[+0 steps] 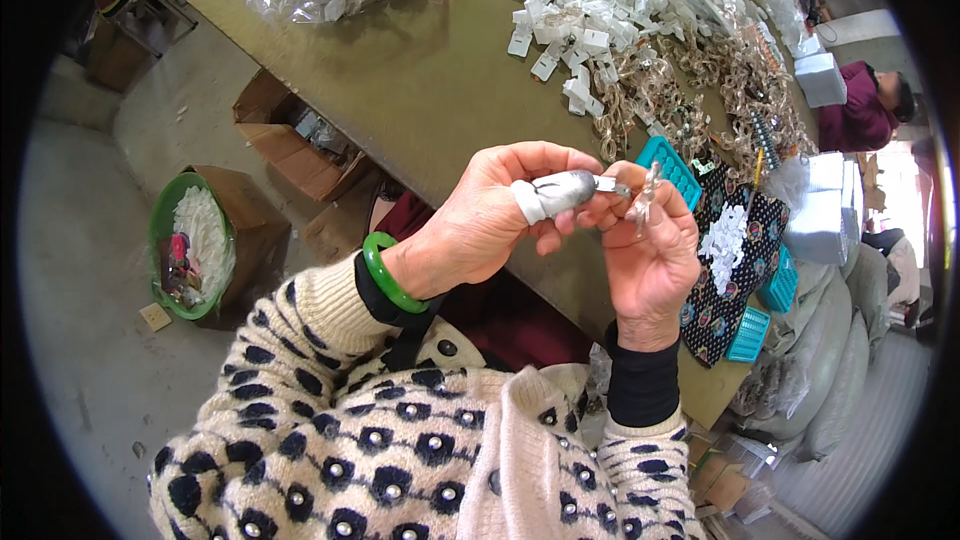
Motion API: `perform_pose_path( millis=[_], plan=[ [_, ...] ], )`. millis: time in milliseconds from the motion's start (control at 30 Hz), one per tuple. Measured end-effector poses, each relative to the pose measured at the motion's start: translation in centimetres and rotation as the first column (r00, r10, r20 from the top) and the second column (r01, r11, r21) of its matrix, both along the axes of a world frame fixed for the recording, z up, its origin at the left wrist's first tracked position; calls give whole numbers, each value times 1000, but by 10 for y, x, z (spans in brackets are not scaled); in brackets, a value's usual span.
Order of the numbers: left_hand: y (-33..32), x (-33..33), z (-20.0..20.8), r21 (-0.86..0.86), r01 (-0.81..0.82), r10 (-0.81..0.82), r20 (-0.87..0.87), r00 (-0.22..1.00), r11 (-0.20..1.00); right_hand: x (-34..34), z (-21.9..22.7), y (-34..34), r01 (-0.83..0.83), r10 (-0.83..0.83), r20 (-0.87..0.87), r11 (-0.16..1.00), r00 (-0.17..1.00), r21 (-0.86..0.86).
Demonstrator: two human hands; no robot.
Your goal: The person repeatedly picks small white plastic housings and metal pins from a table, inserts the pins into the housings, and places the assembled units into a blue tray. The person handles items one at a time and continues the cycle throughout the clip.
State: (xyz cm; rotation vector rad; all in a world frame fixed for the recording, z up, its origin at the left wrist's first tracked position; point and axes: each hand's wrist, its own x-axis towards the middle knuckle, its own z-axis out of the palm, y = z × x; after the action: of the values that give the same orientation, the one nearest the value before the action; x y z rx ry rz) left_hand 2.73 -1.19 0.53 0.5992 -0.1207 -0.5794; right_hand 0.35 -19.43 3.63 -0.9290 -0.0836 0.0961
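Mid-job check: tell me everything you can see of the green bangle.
The green bangle is a thick, smooth, rounded ring, bright green and glossy, stone-like or plastic in look. It circles the wrist just behind the left hand, standing tilted across the forearm. It lies against skin and the black inner cuff, beyond the edge of the spotted knit sleeve. No crack shows; its far side is hidden by the wrist.
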Motion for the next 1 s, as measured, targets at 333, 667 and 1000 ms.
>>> perform_pose_path(
  millis=[333, 667, 1000],
  plan=[
    [-4, -6, 11, 407, -641, 40, 824, 565, 651, -21, 9, 1, 385, -120, 391, 576, 912, -721],
    [-8, -15, 9, 254, -837, -52, 964, 262, 486, -38, 0, 8, 347, -249, 243, 681, 938, -645],
    [3, -13, 9, 564, -253, -94, 514, 853, 786, -15, 10, -13, 497, 163, 560, 307, 812, -811]
  ],
)
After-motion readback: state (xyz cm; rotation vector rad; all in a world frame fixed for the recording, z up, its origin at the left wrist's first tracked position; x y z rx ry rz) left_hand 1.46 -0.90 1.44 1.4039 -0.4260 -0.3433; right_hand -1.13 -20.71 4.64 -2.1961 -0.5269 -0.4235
